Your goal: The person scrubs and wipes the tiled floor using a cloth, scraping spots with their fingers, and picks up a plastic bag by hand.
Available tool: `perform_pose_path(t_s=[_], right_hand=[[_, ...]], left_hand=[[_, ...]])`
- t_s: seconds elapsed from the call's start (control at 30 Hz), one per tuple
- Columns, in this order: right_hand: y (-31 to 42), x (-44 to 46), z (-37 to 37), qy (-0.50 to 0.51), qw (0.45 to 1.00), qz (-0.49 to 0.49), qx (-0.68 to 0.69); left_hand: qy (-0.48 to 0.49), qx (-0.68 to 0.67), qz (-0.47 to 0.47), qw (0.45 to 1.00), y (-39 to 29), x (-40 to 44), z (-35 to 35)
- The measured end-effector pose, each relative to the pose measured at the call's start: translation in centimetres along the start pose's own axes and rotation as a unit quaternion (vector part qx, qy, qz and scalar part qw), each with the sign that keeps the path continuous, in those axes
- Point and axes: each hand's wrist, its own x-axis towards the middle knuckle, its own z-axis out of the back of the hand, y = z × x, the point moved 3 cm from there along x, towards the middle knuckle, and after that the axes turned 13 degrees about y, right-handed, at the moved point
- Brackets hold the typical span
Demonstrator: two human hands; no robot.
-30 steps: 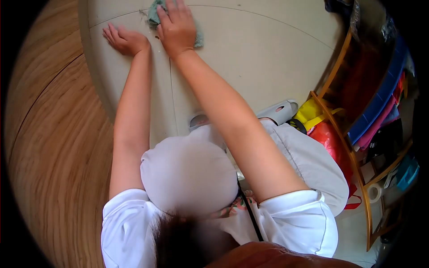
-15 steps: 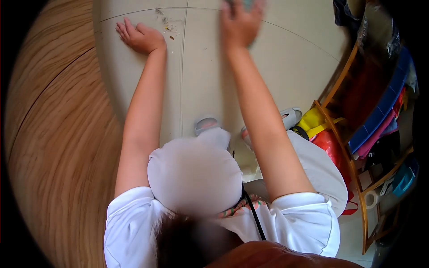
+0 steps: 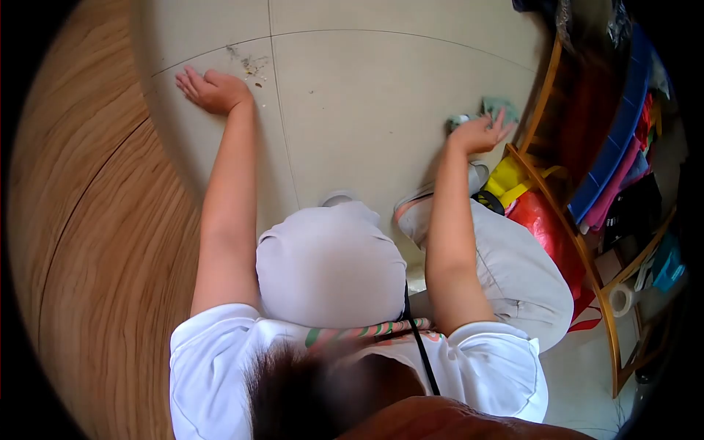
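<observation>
My left hand is at the tiled floor, fingers stretched out and holding nothing. Just right of it lies a small scatter of dirt and crumbs. Far to the right, my right hand is low over the tiles near the wooden shelf frame. It grips a grey-green cloth, which shows beyond the fingers. A whitish, dark-edged bit on the hand's left side could be part of the cloth; I cannot tell.
Wood-grained panelling runs along the left. A wooden rack on the right holds a blue bin, folded cloths and a tape roll. Yellow and red bags sit beside my bent leg.
My right hand has swept rightward and closer to me with the cloth, from the upper middle of the floor to near the rack. My left hand stays beside the dirt; the view has shifted slightly.
</observation>
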Motion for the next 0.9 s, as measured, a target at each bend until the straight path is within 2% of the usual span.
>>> perform_pose_path(t_s=[0.03,0.13,0.17,0.2,0.23,0.27,0.3,0.33,0.37,0.4,0.5,0.53,0.57,0.6,0.63,0.67,0.73,0.83,0.87,0.9], right_hand=[[-2.4,0.8,0.2,-0.048,0.996,-0.067,-0.046],[1.0,1.6,-4.5,0.013,0.995,0.025,-0.093],[4.9,0.6,-6.9,0.043,0.993,0.091,-0.062],[7.7,-1.5,-9.5,0.146,0.978,0.125,-0.085],[11.3,-4.5,-11.8,0.187,0.958,0.214,-0.049],[12.8,-7.6,-14.9,0.231,0.901,0.354,-0.096],[15.2,-10.3,-16.6,0.274,0.849,0.45,-0.031],[16.9,-13.0,-17.4,0.289,0.828,0.477,0.061],[18.3,-14.8,-16.6,0.307,0.802,0.508,0.059],[18.5,-15.6,-16.5,0.315,0.799,0.506,0.081],[15.4,-13.3,-12.9,0.278,0.881,0.368,0.101],[13.2,-11.5,-10.2,0.257,0.914,0.31,0.056],[9.3,-9.7,-7.8,0.197,0.938,0.281,-0.05],[7.0,-7.5,-4.0,0.143,0.97,0.19,-0.057],[-0.1,-6.2,-2.6,0.093,0.987,0.006,0.133],[0.4,-4.5,1.4,-0.002,0.997,-0.081,-0.001],[-4.9,-2.9,4.0,-0.122,0.966,-0.228,0.005],[-6.1,-1.6,2.1,-0.126,0.965,-0.179,-0.143],[-3.9,-1.1,1.3,-0.12,0.967,-0.223,-0.015],[-3.2,-1.3,-0.2,-0.064,0.982,-0.173,0.029]], left_hand=[[0.003,-0.001,0.008,1.0,-0.3,0.0,0.1],[0.008,0.006,0.009,1.0,-0.2,0.5,-0.4],[0.013,0.013,0.008,1.0,0.1,0.2,-0.2],[0.023,0.025,0.003,0.999,0.6,-0.3,0.2],[0.031,0.034,-0.002,0.999,0.7,-0.6,0.6],[0.028,0.036,-0.008,0.999,0.4,-0.3,0.3],[0.023,0.036,-0.015,0.999,0.1,0.2,-0.1],[0.026,0.036,-0.011,0.999,0.5,0.2,-0.2],[0.026,0.039,-0.007,0.999,0.4,0.1,0.0],[0.028,0.041,-0.005,0.999,0.1,0.1,0.1],[0.044,0.039,0.001,0.998,0.0,0.1,-0.1],[0.044,0.036,0.009,0.998,-0.1,-0.1,-0.2],[0.041,0.035,0.016,0.998,-0.2,0.1,-0.1],[0.05,0.042,0.023,0.998,-0.3,0.1,-0.1],[0.055,0.044,0.028,0.997,-0.5,0.2,0.0],[0.061,0.046,0.034,0.997,-0.8,0.2,0.1],[0.068,0.046,0.045,0.996,-1.1,-0.1,0.2],[0.07,0.04,0.056,0.995,-1.4,0.0,0.0],[0.071,0.038,0.06,0.995,-1.7,-0.1,0.0],[0.073,0.037,0.063,0.995,-1.6,-0.1,0.1]])
